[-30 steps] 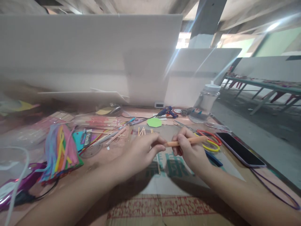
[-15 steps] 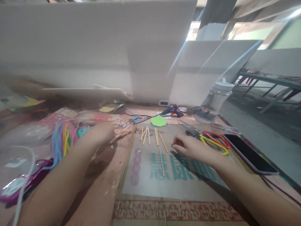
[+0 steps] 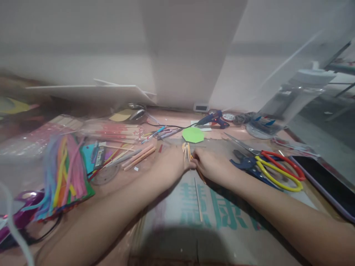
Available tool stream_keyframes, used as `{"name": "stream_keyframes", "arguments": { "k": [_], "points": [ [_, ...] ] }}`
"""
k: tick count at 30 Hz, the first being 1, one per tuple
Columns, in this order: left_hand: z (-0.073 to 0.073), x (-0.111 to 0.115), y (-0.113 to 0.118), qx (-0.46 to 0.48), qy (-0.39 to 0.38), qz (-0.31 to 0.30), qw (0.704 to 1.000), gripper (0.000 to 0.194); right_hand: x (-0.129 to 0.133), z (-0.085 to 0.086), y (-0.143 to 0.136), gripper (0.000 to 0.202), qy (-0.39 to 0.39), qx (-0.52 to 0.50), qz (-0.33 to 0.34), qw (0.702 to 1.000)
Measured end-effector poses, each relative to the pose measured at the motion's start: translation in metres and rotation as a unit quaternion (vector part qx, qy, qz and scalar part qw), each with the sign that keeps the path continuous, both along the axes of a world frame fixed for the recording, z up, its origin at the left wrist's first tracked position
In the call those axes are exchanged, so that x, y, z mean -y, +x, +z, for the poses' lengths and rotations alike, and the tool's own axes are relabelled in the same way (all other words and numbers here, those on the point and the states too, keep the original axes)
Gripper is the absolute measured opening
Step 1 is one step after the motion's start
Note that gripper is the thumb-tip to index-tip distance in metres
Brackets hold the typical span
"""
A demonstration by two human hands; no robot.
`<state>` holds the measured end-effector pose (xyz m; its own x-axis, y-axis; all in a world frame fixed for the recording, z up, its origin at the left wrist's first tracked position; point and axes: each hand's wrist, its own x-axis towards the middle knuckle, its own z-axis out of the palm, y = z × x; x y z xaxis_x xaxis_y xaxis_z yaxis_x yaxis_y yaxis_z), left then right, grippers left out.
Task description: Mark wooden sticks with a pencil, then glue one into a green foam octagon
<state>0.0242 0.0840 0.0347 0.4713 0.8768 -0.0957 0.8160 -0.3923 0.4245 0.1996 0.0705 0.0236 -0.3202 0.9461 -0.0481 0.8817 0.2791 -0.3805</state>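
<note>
Right in front of the green octagon [image 3: 193, 135], on the side nearer to us, we've got both hands crowded round a little bunch of short thin sticks [image 3: 187, 149]. Our left hand [image 3: 175, 160] is on the left of the bunch with its fingers bent inward, and our right hand [image 3: 206, 162] is curled in from the right, so the two are pretty much touching. Fingertips are mostly hidden, so we honestly can't tell how firmly either one is gripping, or how many sticks are in there

One loose thin stick [image 3: 198, 203] lies well nearer to us than the octagon, on a pale sheet [image 3: 172, 218] with big teal characters. Just behind the octagon, off to its right, there's a blue glue gun [image 3: 210, 119] with a small red light showing, plus a little white display box [image 3: 201, 107] further back. Right of the octagon we've got scissors [image 3: 260, 152] with red and yellow handles lying by some blue pliers [image 3: 245, 162], then a dark-screened phone [image 3: 328, 183] and a clear bottle [image 3: 291, 101] farther out. Left of it on the bench [image 3: 172, 116] are some thick pinkish and grey rods [image 3: 140, 158], and beyond those a heap of colourful fuzzy strips [image 3: 65, 171], with bagged sticks [image 3: 113, 132] behind
</note>
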Motion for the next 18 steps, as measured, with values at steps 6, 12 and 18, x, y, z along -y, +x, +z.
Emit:
{"name": "stream_keyframes", "arguments": {
  "k": [6, 12, 18],
  "points": [
    [0.009, 0.007, 0.021, -0.091, -0.006, 0.086, 0.992, 0.038, -0.011, 0.001, 0.004, 0.033, -0.058, -0.089, 0.063, 0.992],
    [-0.003, -0.01, 0.031, -0.131, -0.043, 0.103, 0.985, 0.038, -0.009, 0.009, 0.007, 0.04, -0.083, -0.141, 0.067, 0.984],
    [-0.005, -0.012, 0.004, -0.055, -0.019, 0.078, 0.995, 0.039, 0.019, 0.043, 0.021, 0.022, -0.096, 0.001, 0.088, 0.992]
  ]
}}
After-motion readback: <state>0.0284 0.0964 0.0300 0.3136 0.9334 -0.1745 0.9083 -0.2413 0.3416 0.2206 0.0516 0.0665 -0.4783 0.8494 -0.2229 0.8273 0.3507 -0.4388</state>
